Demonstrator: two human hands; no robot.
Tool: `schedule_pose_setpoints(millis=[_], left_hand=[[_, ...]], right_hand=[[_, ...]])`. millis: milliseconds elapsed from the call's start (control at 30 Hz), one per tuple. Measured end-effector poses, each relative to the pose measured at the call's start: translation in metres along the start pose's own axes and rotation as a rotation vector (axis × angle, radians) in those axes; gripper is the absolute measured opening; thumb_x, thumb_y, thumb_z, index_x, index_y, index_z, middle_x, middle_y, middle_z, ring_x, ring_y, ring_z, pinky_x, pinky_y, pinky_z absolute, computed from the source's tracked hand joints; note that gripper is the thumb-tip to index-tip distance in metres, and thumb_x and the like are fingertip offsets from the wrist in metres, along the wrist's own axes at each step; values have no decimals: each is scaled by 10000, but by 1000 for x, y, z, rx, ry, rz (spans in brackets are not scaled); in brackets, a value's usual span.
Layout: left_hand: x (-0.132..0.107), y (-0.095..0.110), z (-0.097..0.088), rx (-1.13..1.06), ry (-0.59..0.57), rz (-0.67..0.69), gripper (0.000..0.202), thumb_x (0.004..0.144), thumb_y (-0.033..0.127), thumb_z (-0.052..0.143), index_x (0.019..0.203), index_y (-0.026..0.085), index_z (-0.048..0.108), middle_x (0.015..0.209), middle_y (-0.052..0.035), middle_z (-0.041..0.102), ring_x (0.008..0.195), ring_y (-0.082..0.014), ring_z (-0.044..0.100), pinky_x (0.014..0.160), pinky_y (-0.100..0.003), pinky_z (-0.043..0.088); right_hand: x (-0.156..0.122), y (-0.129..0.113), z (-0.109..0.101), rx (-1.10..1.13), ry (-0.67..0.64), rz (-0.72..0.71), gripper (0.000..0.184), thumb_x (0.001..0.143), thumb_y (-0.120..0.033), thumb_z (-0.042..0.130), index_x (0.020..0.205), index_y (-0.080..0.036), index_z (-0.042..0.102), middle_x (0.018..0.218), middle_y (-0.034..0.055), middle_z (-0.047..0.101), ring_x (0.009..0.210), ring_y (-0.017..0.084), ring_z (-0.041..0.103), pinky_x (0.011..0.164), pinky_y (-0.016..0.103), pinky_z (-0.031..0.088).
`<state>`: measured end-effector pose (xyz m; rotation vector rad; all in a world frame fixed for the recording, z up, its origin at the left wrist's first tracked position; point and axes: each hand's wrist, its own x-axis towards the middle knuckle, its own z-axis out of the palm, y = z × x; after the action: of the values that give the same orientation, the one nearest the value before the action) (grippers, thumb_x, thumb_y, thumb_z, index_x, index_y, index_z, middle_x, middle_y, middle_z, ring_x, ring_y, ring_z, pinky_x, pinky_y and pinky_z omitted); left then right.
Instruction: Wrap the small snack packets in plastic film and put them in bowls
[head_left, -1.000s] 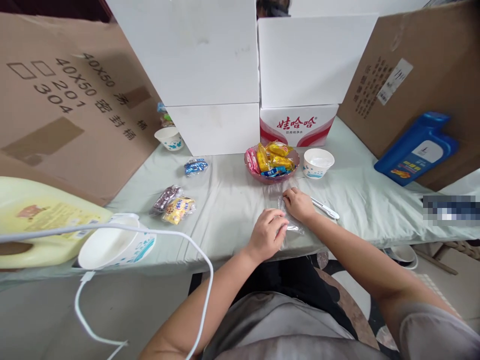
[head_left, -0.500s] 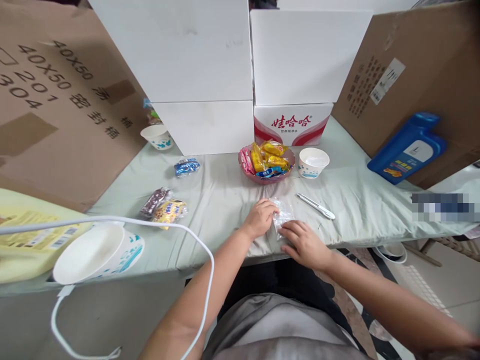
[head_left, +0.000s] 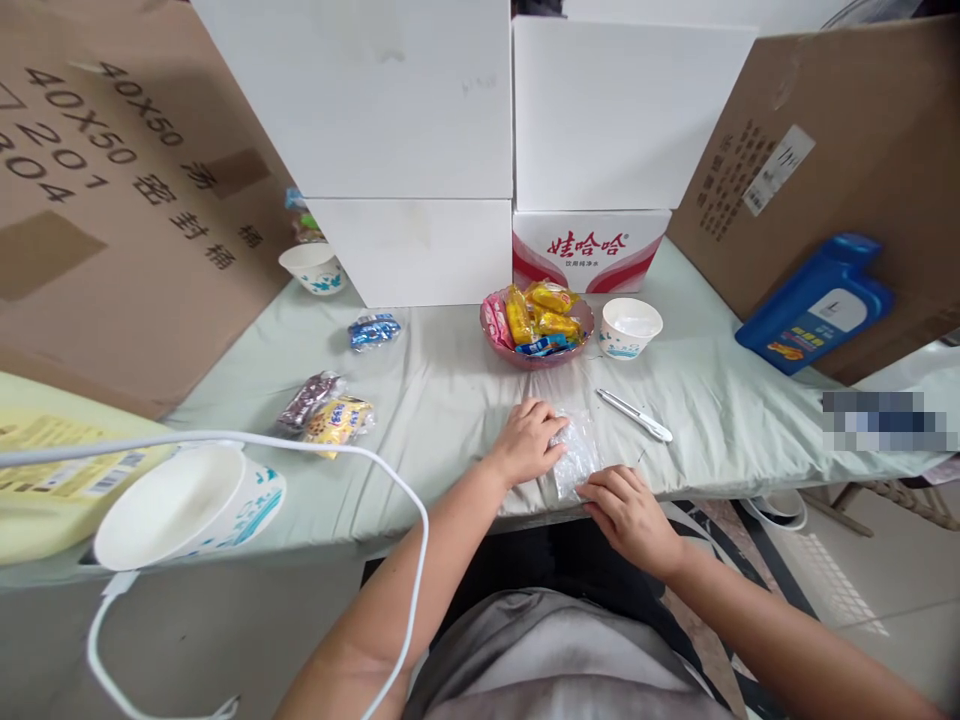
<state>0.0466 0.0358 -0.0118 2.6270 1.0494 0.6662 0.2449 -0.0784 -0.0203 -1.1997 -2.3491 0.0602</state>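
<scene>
A small clear plastic bag (head_left: 576, 455) lies flat near the table's front edge. My left hand (head_left: 527, 442) rests on the bag's left edge with curled fingers pinching it. At the bag's near right corner my right hand (head_left: 628, 506) grips it with bent fingers. A white-handled knife (head_left: 634, 414) lies just beyond the bag to the right. Further back stands a pink bowl (head_left: 537, 356) filled with yellow, pink and blue wrapped snacks.
A paper cup (head_left: 631, 327) stands beside the pink bowl. Loose snack packets (head_left: 330, 412) and a blue packet (head_left: 374, 330) lie at left. White boxes (head_left: 420, 140) and brown cartons (head_left: 817, 150) wall the back. A blue bottle (head_left: 817, 305), white bowl (head_left: 187, 505) and cable (head_left: 315, 455) are nearby.
My right hand moved from beyond the bag near the bowl to its near edge by the table front. My left hand shifted slightly forward on the bag, which now lies flatter.
</scene>
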Motion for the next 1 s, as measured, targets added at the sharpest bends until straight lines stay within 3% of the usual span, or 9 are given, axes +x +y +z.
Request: schedule_pose_setpoints(millis=[100, 267, 400, 467, 567, 767, 900, 1000], left_hand=[[-1, -2, 1, -25, 2, 11, 349, 815, 286, 657, 1146, 177, 662, 1027, -80, 587, 1043, -258, 456, 964, -436, 422], [-1, -3, 1, -32, -7, 4, 347, 819, 305, 657, 1154, 213, 654, 1036, -78, 581, 1045, -261, 463, 936, -441, 430], [0, -2, 0, -17, -27, -6, 345, 814, 306, 661, 1148, 218, 649, 1035, -78, 579, 1040, -265, 466, 923, -441, 431], [0, -2, 0, -14, -31, -8, 337, 812, 307, 657, 1139, 226, 649, 1033, -77, 585, 1035, -269, 469, 908, -437, 434], [-1, -4, 1, -36, -31, -7, 389, 814, 231, 607, 1203, 230, 604, 1052, -76, 597, 1049, -271, 474, 914, -442, 430], [-1, -13, 9, -169, 74, -51, 672, 790, 38, 418, 1442, 171, 320, 1053, -88, 622, 1014, -247, 513, 920, -442, 442], [-1, -14, 10, -203, 129, -50, 633, 828, 54, 402, 1439, 185, 299, 1014, -77, 609, 975, -231, 526, 926, -432, 454], [-1, -12, 8, -197, 144, -55, 511, 892, 186, 477, 1388, 192, 355, 1009, -76, 590, 985, -237, 529, 934, -450, 459]], right_hand=[[5, -3, -7, 30, -6, 13, 183, 945, -173, 475, 980, -211, 651, 907, 78, 666, 853, 215, 575, 754, 390, 461], [32, 1, -27, 161, -128, -20, 184, 911, -135, 476, 933, -221, 637, 1017, 87, 669, 1052, 238, 585, 889, 406, 456], [57, 11, -39, 274, -342, 58, 161, 894, -138, 478, 918, -210, 620, 854, 46, 673, 776, 176, 626, 717, 293, 476], [69, 19, -41, 277, -397, 108, 150, 897, -153, 482, 916, -207, 620, 827, 33, 677, 733, 166, 624, 682, 273, 457], [86, 32, -37, 206, -373, 188, 146, 912, -185, 485, 948, -203, 625, 829, 30, 692, 732, 168, 631, 668, 267, 430], [112, 49, -16, -22, -318, 289, 167, 930, -219, 486, 1002, -202, 635, 938, 58, 709, 804, 188, 645, 686, 276, 399], [112, 46, -2, -213, -324, 310, 227, 961, -263, 436, 1010, -169, 637, 939, 101, 687, 764, 211, 638, 624, 292, 360], [108, 41, 9, -289, -290, 321, 260, 972, -266, 399, 998, -150, 630, 918, 107, 665, 733, 206, 624, 588, 298, 332]])
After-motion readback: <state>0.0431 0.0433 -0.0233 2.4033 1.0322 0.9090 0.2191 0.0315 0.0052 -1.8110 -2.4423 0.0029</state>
